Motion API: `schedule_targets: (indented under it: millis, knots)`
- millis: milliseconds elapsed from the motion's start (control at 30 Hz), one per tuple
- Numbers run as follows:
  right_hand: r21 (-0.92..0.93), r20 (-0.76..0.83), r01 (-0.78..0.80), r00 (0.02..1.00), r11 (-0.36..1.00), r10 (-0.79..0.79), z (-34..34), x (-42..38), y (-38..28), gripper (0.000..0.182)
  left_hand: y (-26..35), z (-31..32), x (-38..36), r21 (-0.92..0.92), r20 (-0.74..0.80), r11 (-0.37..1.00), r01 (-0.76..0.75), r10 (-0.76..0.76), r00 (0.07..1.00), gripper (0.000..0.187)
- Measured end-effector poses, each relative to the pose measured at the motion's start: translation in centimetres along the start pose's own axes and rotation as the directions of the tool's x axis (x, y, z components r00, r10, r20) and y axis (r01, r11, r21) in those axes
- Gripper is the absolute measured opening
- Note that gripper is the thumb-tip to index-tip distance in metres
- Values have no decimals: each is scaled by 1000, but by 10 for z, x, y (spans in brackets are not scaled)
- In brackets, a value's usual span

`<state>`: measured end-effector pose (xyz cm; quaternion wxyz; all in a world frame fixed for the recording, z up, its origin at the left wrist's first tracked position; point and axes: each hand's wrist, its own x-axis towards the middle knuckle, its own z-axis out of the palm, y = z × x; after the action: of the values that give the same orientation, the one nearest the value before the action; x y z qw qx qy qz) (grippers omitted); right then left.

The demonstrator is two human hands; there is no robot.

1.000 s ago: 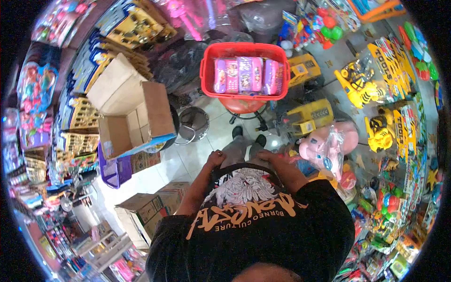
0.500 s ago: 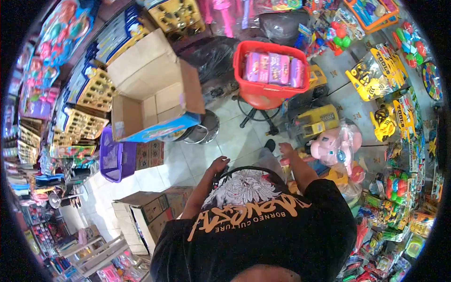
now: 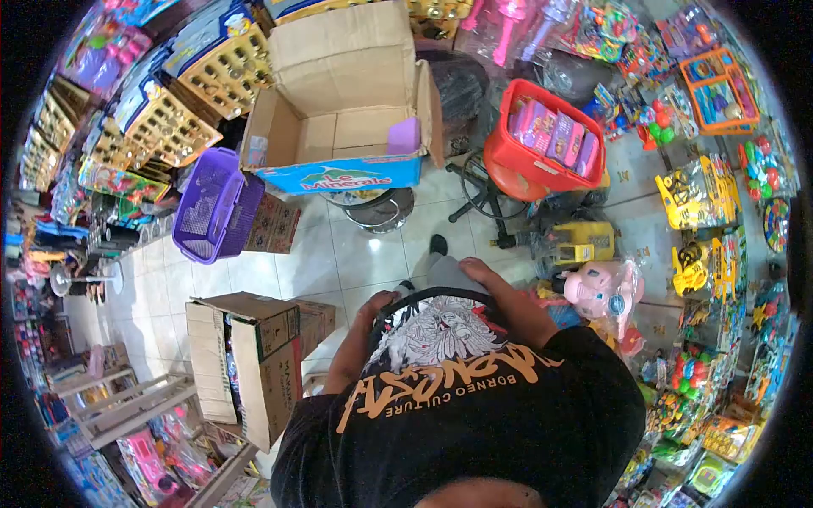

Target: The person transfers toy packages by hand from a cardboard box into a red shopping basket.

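Observation:
My left hand (image 3: 380, 303) hangs low beside my left thigh, holding nothing that I can see; its fingers show only in part. My right hand (image 3: 478, 273) lies against my grey trouser leg (image 3: 453, 273), with nothing visible in it. Ahead of me, an open cardboard carton (image 3: 343, 176) with a blue front rests on a round metal stool (image 3: 381, 213). One purple packet (image 3: 404, 136) sits in its right corner. To the right, a red basket (image 3: 542, 168) of purple and pink packets (image 3: 552, 135) stands on a red round seat (image 3: 511, 179). Both hands are apart from these.
A purple basket (image 3: 218, 206) stands left of the carton on a patterned box (image 3: 272, 224). Another cardboard box (image 3: 275, 356) is by my left side. Packaged toys line both sides, including a pink toy (image 3: 603, 289) and yellow tool sets (image 3: 701, 193). Tiled floor (image 3: 322, 271) lies ahead.
The view has shifted, and the carton and red basket now appear further right. My right hand has come inward onto my leg. More of the carton's inside shows, with the purple packet.

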<state>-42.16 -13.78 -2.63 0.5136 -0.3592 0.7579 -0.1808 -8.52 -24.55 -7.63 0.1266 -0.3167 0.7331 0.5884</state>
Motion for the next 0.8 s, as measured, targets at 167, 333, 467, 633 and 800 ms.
schedule_targets:
  millis: [167, 333, 467, 633, 800]
  knots:
    - [39, 251, 20, 968, 999, -29, -29, -28, -121, 42, 20, -36, 9, 57, 48, 983, 173, -176, 983, 58]
    - [439, 508, 125, 782, 890, -361, -116, -31, -245, 43, 164, -154, -31, -397, -161, 915, -64, 0, 987, 52]
    - [377, 492, 344, 712, 860, -501, -192, -18, -343, 35, 277, -246, -62, -520, -151, 810, -270, 224, 963, 44]
    - [208, 290, 528, 771, 824, -567, -229, 50, -407, 23, 319, -316, -29, -467, -196, 807, -361, 303, 932, 41]
    - [-115, 300, 640, 752, 760, -587, -223, 128, -417, 26, 320, -359, 55, -358, -298, 898, -257, 151, 943, 47]
